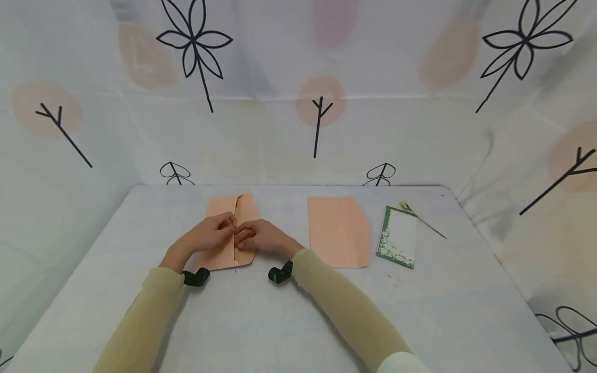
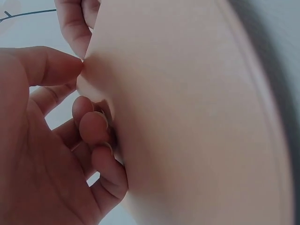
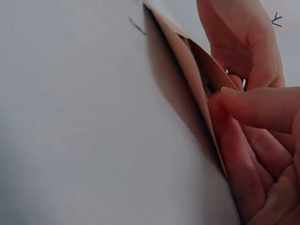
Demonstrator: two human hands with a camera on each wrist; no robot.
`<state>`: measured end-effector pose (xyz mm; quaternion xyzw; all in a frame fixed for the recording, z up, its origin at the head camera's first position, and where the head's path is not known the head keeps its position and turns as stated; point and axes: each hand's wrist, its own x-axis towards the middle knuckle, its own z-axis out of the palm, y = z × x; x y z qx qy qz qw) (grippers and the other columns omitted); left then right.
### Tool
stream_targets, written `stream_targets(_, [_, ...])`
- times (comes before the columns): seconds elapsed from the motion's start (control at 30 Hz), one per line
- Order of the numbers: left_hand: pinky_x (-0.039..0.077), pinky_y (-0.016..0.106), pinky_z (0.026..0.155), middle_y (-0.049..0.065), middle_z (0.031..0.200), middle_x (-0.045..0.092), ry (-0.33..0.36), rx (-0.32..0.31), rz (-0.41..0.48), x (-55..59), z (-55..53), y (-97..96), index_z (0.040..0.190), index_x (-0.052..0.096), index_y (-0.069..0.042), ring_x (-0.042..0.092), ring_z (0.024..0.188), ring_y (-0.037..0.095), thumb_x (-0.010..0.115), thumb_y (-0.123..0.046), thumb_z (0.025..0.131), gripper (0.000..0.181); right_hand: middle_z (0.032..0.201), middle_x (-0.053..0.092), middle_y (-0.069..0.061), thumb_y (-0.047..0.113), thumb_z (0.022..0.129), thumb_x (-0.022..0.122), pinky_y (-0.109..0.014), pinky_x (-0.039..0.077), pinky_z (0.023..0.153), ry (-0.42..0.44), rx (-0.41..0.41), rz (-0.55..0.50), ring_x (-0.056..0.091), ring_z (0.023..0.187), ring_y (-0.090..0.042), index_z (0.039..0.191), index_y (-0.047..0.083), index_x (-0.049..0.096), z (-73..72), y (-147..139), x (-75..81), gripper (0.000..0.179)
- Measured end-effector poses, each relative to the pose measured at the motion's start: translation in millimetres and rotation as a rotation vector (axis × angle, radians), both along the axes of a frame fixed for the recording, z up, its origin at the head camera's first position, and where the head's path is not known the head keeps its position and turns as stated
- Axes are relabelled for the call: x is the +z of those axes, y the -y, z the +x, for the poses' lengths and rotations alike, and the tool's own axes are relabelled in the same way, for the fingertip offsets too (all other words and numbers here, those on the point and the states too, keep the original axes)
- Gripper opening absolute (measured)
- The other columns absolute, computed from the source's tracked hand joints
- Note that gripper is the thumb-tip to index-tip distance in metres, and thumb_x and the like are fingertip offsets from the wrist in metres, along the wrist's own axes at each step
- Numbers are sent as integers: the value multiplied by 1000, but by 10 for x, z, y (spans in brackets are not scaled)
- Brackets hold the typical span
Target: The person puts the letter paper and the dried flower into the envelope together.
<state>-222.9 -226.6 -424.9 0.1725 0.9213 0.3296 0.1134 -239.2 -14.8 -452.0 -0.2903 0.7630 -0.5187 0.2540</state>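
Note:
On the left part of the table lies a peach envelope (image 1: 249,210), its opening running up the middle between my hands. My left hand (image 1: 207,234) pinches the envelope's edge between thumb and forefinger, and its other fingers (image 2: 93,127) curl against the paper in the left wrist view. Close against it, my right hand (image 1: 267,237) pinches the same edge with thumb and forefinger. From the right wrist view the envelope (image 3: 187,70) gapes a little, with a dark gap between its layers. The inside is mostly hidden.
A second peach envelope (image 1: 331,233) lies flat to the right of my hands. Beyond it is a white card with a green floral border (image 1: 397,238). A thin dried flower stem (image 1: 429,226) touches the card's upper corner. Patterned cloth (image 1: 261,140) hangs behind the table.

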Motion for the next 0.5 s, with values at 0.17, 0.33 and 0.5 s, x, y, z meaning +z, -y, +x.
stream_targets(0.17, [39,35,72,2,84,54,18,1,-24,-4,-14,-1,107,59,-14,51,80,19,50,-14,101,11,97,72,2,4,88,73,-25,51,84,27,-45,-58,69,90,-11,113,6,67,31,-14,8,26])
stream_targets(0.33, [40,34,73,1,82,56,29,-1,-57,-7,-17,-21,107,60,-15,52,80,19,50,-14,100,12,97,71,1,4,87,74,-25,51,83,-2,-39,-55,68,90,-12,106,8,67,29,-29,-6,20])
stream_targets(0.5, [39,35,73,-1,76,53,3,-16,-115,-11,-12,-65,107,61,-16,52,78,18,52,-15,97,14,98,71,1,4,87,75,-26,51,83,-11,-14,-64,68,91,-12,105,7,68,13,-61,-14,19])
